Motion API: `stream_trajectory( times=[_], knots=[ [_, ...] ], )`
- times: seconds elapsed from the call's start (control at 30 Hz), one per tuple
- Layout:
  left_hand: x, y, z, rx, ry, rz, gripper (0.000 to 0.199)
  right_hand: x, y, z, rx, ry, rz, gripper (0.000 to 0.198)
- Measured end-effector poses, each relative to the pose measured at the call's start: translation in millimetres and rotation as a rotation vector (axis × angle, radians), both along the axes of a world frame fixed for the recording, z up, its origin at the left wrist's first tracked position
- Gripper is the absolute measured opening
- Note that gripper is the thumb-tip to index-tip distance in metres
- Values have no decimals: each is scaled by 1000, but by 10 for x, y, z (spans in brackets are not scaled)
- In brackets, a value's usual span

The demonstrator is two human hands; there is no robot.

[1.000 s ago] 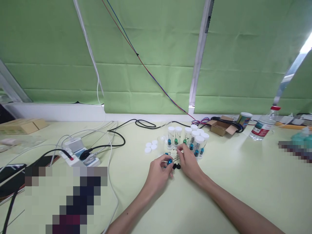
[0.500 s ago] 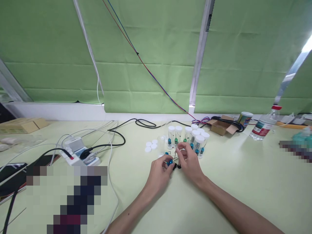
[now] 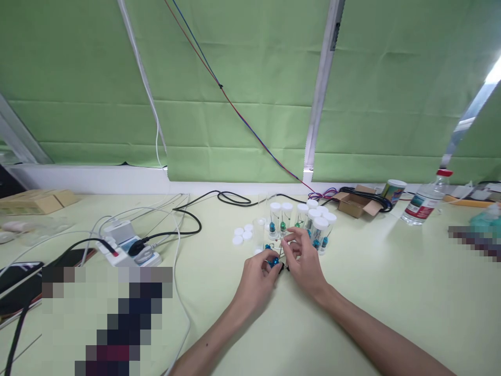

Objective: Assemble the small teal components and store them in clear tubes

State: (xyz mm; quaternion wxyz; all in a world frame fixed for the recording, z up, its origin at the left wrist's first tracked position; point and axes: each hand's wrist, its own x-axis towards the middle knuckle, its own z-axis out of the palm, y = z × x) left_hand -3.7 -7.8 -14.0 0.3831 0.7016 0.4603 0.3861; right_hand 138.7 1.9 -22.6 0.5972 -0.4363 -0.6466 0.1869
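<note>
My left hand pinches a small shiny blue piece between thumb and fingers, just above the table. A thin metal rod stands up beside that piece. The thumb and index finger of my right hand are closed at the rod's upper end. Small black parts lie under my fingertips, partly hidden. Another small blue piece lies just beyond my left fingers. Behind my hands stand several clear tubes with white caps, with blue or green pieces inside. An uncapped clear tube stands left of them.
Several loose white caps lie left of the tubes. A power strip with tangled cables covers the left side. An open cardboard box, a can and a water bottle stand at the back right.
My right fingers have shifted slightly at the rod's upper end. The blue piece in my left hand has turned or moved a little to the right.
</note>
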Motion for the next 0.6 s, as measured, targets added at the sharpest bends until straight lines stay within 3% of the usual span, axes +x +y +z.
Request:
stream_trajectory(
  times=[0.6],
  knots=[
    [15, -46, 19, -36, -57, -55, 16, -3, -9, 6, -8, -9, 1, 24]
  ],
)
